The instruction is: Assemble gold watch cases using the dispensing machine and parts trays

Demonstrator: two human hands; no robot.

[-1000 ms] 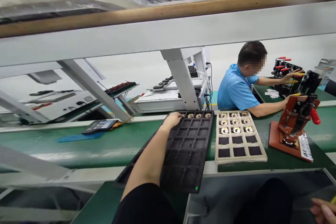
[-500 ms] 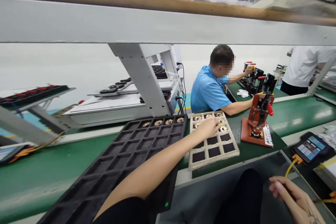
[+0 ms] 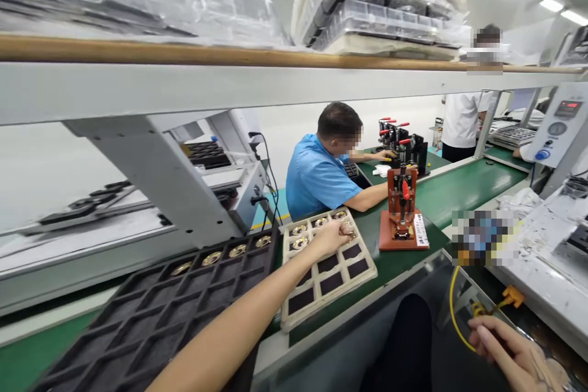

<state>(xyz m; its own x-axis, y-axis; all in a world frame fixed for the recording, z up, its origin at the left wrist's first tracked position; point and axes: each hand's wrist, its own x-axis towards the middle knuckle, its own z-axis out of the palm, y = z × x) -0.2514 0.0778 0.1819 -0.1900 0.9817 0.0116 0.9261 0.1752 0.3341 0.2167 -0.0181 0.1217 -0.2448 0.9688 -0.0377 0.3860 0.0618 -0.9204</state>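
Left fingers (image 3: pixel 342 231) at the cream tray (image 3: pixel 329 297)

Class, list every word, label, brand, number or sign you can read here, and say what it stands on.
No text can be read.
White label on the red clamp fixture: marked, but too small to read.
Red display on the control box: lit, too blurred to read.
Dial on that box: any markings too small.
Pixelated patch: nothing legible.
Cream tray, dark tray: no lettering visible.

Green board (image 3: pixel 369 226) carries cream tray (image 3: pixel 331 283); red clamp stand (image 3: pixel 395 208).
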